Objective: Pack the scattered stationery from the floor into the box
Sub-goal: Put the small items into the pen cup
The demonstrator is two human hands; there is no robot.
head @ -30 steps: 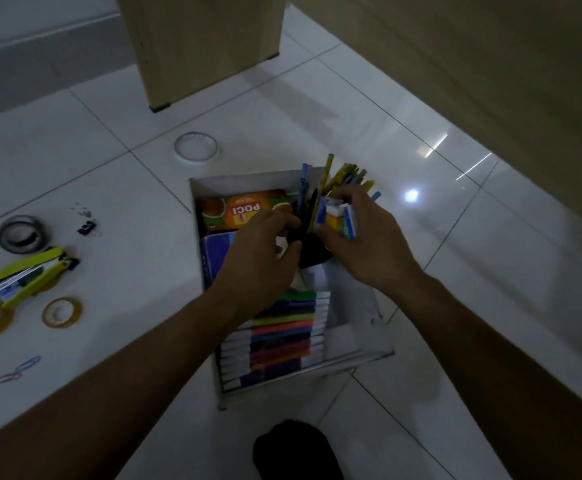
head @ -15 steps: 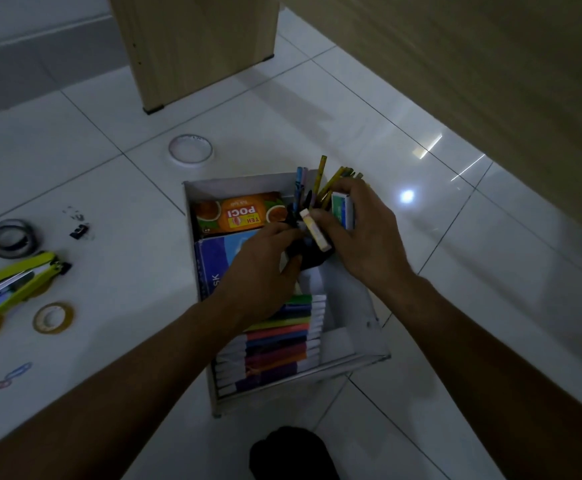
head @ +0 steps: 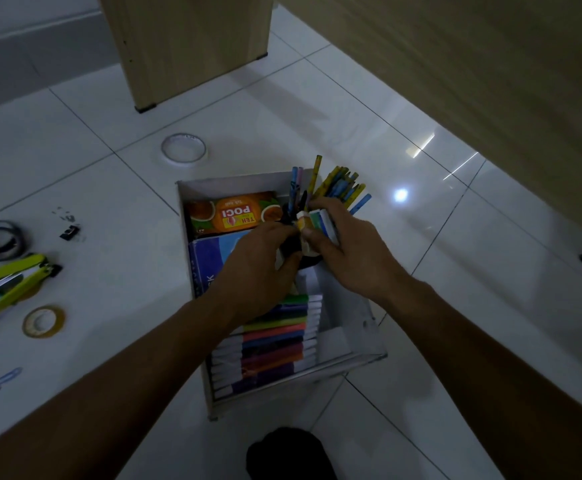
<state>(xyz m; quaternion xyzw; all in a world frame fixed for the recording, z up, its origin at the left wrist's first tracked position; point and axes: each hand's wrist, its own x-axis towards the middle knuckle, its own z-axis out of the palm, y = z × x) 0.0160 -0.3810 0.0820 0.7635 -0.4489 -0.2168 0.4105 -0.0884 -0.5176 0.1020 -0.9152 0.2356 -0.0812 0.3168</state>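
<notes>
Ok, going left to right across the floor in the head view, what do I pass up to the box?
Grey tape roll → black binder clip → white tape ring → box. Stapler, paper clips and amber tape overlap, so skipped.

In the box (head: pixel 300 380), a cup (head: pixel 308 264) sits between your left hand (head: pixel 258 268) and right hand (head: pixel 350 252); packs (head: pixel 317 220) in the right, pencils (head: pixel 338 188) just beyond, stapler (head: pixel 9 282) far left.

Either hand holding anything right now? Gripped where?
Right hand pinches a small bundle of white, orange and blue packs across its sides. Left hand: cannot tell.
</notes>
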